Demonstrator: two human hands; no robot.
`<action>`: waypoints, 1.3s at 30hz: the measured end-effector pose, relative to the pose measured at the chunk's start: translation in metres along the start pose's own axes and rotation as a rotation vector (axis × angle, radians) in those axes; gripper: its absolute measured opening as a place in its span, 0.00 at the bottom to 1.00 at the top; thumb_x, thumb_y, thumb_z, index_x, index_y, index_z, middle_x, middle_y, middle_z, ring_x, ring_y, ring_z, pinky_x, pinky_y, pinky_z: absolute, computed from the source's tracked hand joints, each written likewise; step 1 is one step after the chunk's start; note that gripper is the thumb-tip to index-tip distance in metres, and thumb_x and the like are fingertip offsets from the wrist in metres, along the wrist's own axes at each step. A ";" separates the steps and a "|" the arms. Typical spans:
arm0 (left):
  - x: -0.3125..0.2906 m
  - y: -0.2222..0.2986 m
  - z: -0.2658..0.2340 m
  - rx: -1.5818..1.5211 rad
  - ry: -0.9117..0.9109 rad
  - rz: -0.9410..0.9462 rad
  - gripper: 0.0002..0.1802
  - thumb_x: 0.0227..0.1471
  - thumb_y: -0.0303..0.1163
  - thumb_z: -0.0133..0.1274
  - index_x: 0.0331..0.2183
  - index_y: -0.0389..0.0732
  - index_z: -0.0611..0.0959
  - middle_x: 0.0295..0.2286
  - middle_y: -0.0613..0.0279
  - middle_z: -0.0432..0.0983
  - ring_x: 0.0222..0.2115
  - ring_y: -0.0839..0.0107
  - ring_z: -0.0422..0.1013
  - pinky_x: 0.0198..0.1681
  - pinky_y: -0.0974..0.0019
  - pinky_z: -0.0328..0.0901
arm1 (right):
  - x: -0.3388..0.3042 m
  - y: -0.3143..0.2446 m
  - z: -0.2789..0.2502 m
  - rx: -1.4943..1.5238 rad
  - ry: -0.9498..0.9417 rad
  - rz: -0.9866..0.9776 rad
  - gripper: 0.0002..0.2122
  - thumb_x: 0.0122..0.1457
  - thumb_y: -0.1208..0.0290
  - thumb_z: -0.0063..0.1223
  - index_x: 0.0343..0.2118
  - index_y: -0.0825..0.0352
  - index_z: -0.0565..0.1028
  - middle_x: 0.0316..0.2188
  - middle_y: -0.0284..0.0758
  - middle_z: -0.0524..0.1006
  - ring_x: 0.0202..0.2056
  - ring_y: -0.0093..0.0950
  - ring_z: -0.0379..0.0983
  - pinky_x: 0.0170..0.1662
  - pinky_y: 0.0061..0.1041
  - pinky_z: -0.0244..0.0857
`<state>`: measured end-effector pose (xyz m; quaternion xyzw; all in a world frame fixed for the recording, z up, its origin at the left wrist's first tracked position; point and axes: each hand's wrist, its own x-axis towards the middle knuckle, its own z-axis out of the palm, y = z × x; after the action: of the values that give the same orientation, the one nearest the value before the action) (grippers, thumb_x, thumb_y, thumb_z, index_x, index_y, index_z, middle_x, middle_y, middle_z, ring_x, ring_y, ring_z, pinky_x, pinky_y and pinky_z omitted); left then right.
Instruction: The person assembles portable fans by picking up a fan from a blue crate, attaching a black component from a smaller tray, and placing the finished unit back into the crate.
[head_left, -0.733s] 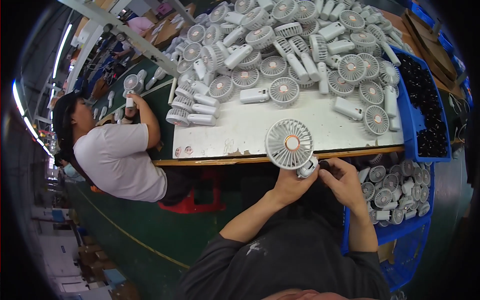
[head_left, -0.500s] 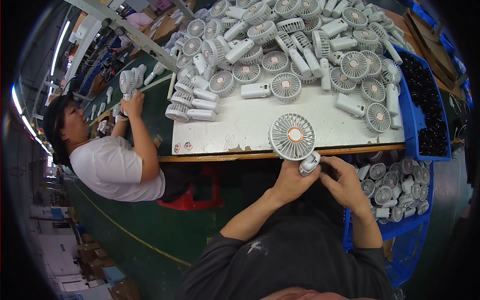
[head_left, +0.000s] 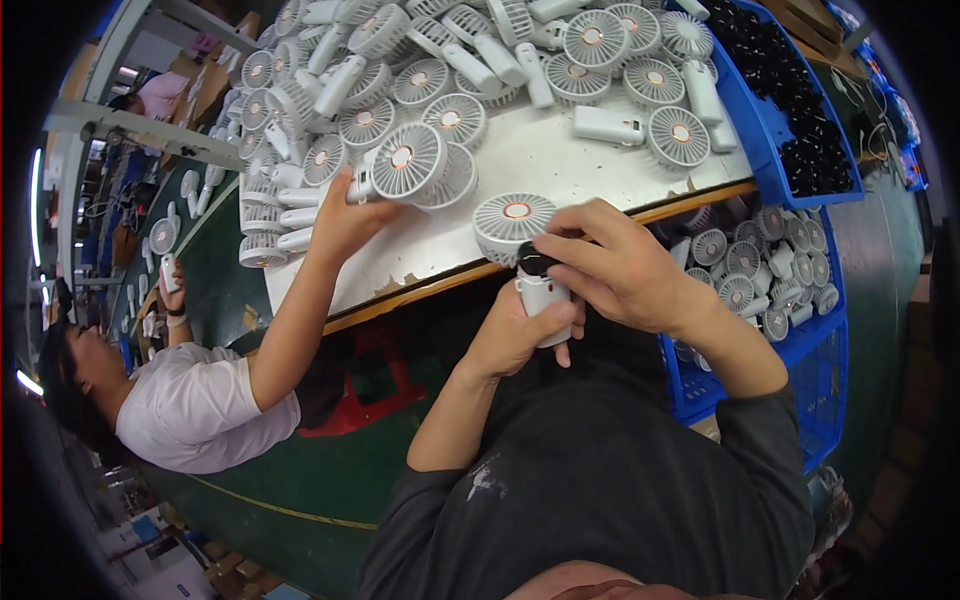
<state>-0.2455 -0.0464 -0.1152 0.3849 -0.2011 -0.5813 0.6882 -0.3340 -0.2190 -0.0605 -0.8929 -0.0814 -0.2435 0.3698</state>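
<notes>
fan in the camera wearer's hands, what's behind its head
The white tabletop and its brown edge pass behind the fan; whatever lies directly behind its head is covered.

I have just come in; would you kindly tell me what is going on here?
The person's left hand grips a white handheld fan by its handle, while the right hand holds a black piece at the handle's top. To the left, a co-worker's hand is on another fan over the white table. Many more fans are piled there, and a blue tray of small black pieces is at the right.
</notes>
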 end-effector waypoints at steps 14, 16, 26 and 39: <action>0.007 -0.027 0.019 0.128 0.310 0.110 0.30 0.63 0.45 0.38 0.58 0.33 0.67 0.54 0.50 0.68 0.57 0.59 0.64 0.62 0.57 0.56 | -0.041 -0.025 0.044 -0.223 0.109 0.213 0.32 0.45 0.67 0.64 0.56 0.66 0.68 0.48 0.44 0.68 0.50 0.45 0.65 0.53 0.44 0.60; 0.011 -0.030 0.017 0.904 0.146 0.383 0.34 0.60 0.38 0.43 0.61 0.28 0.61 0.61 0.43 0.56 0.64 0.50 0.51 0.67 0.52 0.45 | -0.061 -0.015 0.051 -0.062 0.166 0.240 0.29 0.47 0.72 0.62 0.55 0.69 0.68 0.48 0.47 0.69 0.48 0.46 0.67 0.52 0.42 0.63; -0.020 0.054 -0.077 1.918 0.930 0.410 0.52 0.46 0.45 0.64 0.64 0.33 0.57 0.64 0.35 0.46 0.65 0.38 0.43 0.66 0.42 0.43 | -0.167 0.016 0.027 0.873 0.597 0.988 0.21 0.53 0.75 0.53 0.51 0.74 0.68 0.30 0.33 0.73 0.28 0.21 0.70 0.33 0.19 0.67; -0.052 0.056 -0.106 1.711 0.750 0.378 0.41 0.46 0.28 0.64 0.59 0.33 0.66 0.59 0.42 0.59 0.61 0.48 0.57 0.65 0.54 0.51 | -0.316 0.073 -0.075 0.294 1.024 1.249 0.14 0.56 0.71 0.58 0.43 0.71 0.72 0.23 0.31 0.74 0.20 0.18 0.67 0.27 0.21 0.62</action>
<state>-0.1451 0.0360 -0.1293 0.8805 -0.3834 0.0451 0.2753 -0.6125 -0.3128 -0.2169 -0.4946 0.5785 -0.3568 0.5416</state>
